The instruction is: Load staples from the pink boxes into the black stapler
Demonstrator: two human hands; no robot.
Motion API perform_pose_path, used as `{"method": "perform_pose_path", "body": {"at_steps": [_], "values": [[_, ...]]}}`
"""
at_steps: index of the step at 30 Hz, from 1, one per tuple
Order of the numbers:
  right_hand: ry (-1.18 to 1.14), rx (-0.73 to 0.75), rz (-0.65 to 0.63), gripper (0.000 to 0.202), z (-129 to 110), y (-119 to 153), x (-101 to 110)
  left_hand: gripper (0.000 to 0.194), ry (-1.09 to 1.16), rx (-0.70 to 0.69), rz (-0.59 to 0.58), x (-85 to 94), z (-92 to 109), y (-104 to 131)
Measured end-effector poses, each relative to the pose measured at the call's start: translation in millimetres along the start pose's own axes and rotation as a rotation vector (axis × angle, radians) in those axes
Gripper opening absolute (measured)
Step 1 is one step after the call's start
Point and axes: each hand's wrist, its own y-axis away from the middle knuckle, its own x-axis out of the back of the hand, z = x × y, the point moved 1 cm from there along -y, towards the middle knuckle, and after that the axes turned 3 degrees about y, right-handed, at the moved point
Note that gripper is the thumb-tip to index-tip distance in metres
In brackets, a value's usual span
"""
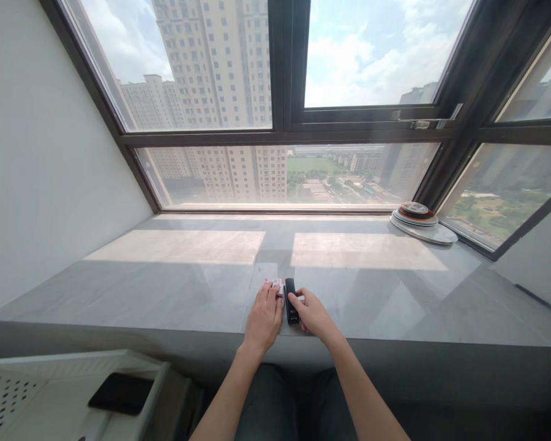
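Note:
On the grey window sill [202, 294], near its front edge, lies a small white and red packet or card [278, 283], partly covered by the fingertips of my left hand [263, 313]. The fingers of that hand lie flat and close together. Just to the right, my right hand [310, 310] grips a slim black object [291, 301], perhaps a stapler, with the thumb on top and the fingers along its right side. The black object stands lengthwise, its far end pointing to the window, close beside my left hand.
Stacked round plates or lids [422, 228] sit in the sill's far right corner. Dark window frames [280, 138] rise behind the sill. At the lower left, a white plastic basket [153, 392] holds a black phone-like object [122, 392]. A wall [50, 153] bounds the left side.

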Motion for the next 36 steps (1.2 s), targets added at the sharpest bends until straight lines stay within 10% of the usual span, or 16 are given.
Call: {"method": "perform_pose_path", "body": {"at_steps": [5, 14, 22, 29, 36], "values": [[-0.127, -0.006, -0.023, 0.046, -7.7, -0.3, -43.4, 0.034, -0.005, 0.005, 0.002, 15.3, -17.3, 8.3], [-0.096, 0.154, -0.191, 0.030, -67.3, -35.1, -114.2, 0.034, -0.060, 0.060, 0.031, 67.7, -130.8, 2.2], [-0.156, 0.042, -0.142, 0.034, -66.1, -44.3, -129.2, 0.032, -0.049, 0.044, 0.126, 79.4, -134.2, -3.6], [-0.111, 0.108, 0.310, 0.041, -4.0, -26.3, -45.1, 0.022, -0.048, 0.151, 0.471, 89.8, -82.3, 12.4], [0.663, 0.212, 0.353, 0.052, 39.5, 7.3, 55.2, 0.045, -0.062, -0.128, -0.145, 7.2, 8.6, -16.6]]}}
